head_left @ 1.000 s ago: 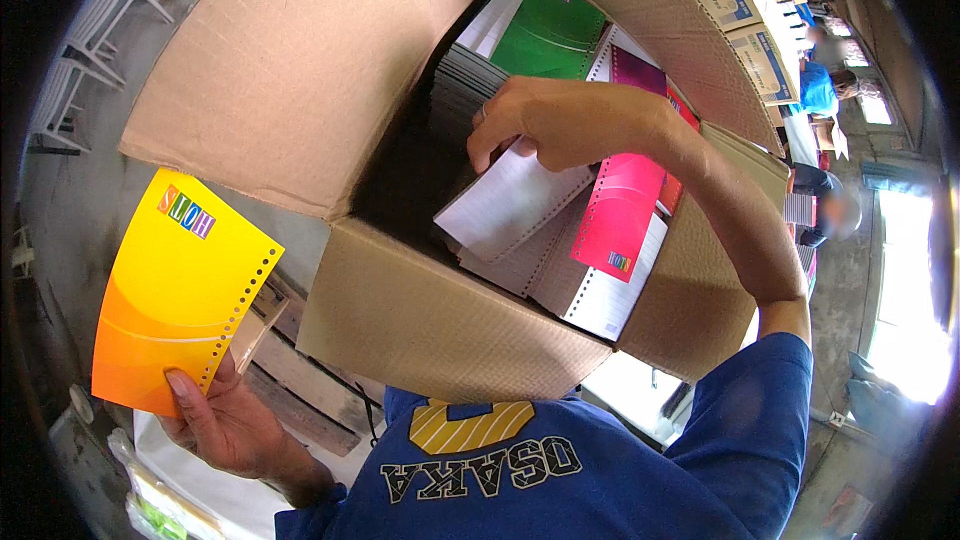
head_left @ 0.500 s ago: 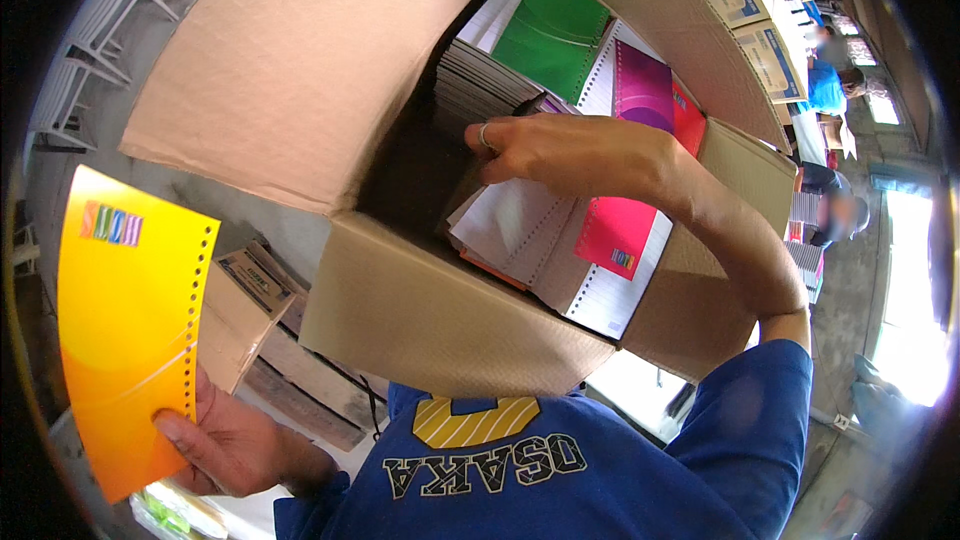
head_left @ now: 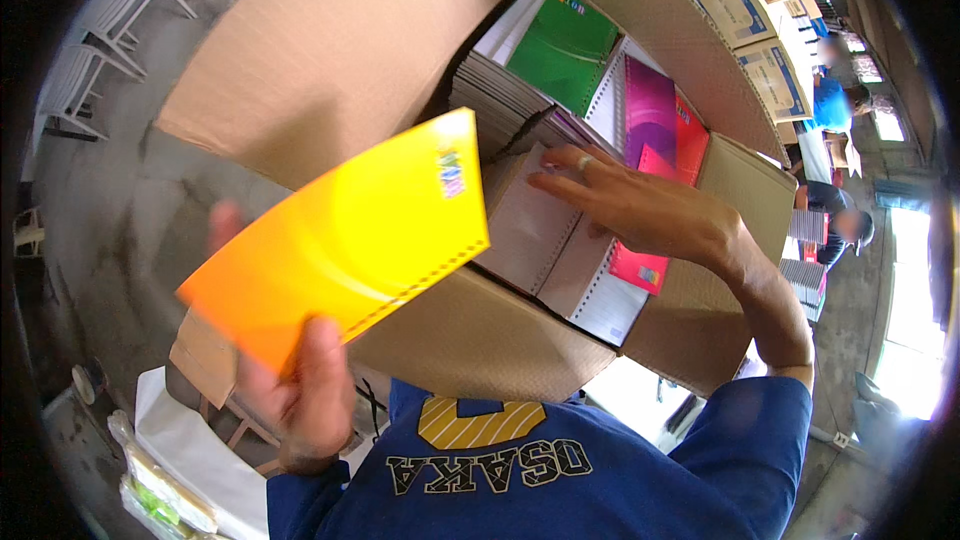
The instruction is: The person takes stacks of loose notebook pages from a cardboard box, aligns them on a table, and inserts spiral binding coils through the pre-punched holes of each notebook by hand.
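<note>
Notebooks fill the open cardboard box (head_left: 470, 340) before us: we count a green one (head_left: 565, 45), a magenta one (head_left: 648, 110), a red one (head_left: 690, 135), a pink one (head_left: 640, 265) and a white spiral-bound one (head_left: 590, 280) lying on top, beside a grey stack of many more (head_left: 490, 105) standing on edge, too tight to count. One more, the yellow-orange notebook (head_left: 340, 250), is outside the box, held up at a tilt in front of its near left wall and covering part of it. Our left hand (head_left: 300, 400) pinches that notebook at its lower corner, thumb on the front face, the other fingers hidden behind it. Our right hand (head_left: 640, 205) lies inside the box with fingers stretched out and slightly spread, resting flat on the white pages near the stack.

The box has its flaps thrown wide, one large flap (head_left: 340, 40) standing open on the far left, so the top is free to reach into. More printed cartons (head_left: 740, 10) are stacked at the upper right, and another person (head_left: 835, 225) sits beyond the box's right wall. Grey concrete floor (head_left: 120, 200) lies open on the left.
</note>
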`<move>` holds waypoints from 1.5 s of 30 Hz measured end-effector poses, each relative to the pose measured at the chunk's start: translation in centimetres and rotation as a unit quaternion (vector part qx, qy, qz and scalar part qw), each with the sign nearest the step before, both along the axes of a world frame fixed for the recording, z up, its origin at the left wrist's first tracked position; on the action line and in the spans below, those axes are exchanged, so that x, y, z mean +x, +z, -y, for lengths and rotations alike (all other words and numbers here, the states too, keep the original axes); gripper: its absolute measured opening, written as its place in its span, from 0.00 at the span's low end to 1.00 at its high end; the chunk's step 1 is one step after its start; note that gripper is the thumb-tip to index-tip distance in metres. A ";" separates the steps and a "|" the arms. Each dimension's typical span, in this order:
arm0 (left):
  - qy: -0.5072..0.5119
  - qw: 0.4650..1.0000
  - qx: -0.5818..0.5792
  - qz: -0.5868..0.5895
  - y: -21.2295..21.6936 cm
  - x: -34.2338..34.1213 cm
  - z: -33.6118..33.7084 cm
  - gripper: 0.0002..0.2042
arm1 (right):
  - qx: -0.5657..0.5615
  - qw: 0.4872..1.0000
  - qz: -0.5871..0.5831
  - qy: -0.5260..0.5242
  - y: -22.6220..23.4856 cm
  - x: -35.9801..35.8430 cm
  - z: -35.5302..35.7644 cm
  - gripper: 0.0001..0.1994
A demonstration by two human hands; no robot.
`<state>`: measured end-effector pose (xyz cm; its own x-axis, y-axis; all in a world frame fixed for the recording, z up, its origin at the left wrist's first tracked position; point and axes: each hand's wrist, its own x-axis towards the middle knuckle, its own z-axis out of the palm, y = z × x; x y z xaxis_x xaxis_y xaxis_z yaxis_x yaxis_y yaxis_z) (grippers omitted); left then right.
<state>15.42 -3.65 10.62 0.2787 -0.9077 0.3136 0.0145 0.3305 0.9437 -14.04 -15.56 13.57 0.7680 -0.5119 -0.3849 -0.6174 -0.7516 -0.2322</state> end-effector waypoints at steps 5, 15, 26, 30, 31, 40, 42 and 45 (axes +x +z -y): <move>-0.097 0.989 0.071 -0.090 0.0 -1.6 1.2 0.22 | 0.096 0.990 0.045 -0.094 1.7 -1.3 -0.2 0.30; -0.214 0.973 0.034 -0.081 1.6 -4.2 1.9 0.33 | 0.140 0.905 0.402 -0.019 5.3 5.3 3.1 0.13; 0.066 0.995 0.068 0.008 -0.1 0.7 0.2 0.34 | 0.076 0.989 0.075 0.105 -3.1 4.6 2.3 0.15; 0.064 0.994 0.092 -0.015 -1.8 1.5 -0.4 0.34 | 0.061 0.994 0.034 0.080 -2.6 6.1 3.1 0.22; 0.073 0.994 0.083 -0.010 -2.1 1.6 -0.4 0.34 | 0.083 0.994 0.007 0.064 -2.2 6.5 3.4 0.26; 0.137 0.986 0.053 -0.079 -4.5 3.3 0.7 0.34 | 0.299 0.895 -0.302 0.135 -7.0 9.4 5.5 0.45; 0.143 0.986 0.060 -0.062 -4.9 4.1 0.7 0.34 | 0.283 0.909 -0.275 0.130 -6.7 8.6 5.2 0.45; 0.153 0.985 0.063 -0.053 -5.0 4.5 1.5 0.35 | 0.254 0.930 -0.237 0.124 -6.0 8.1 4.8 0.44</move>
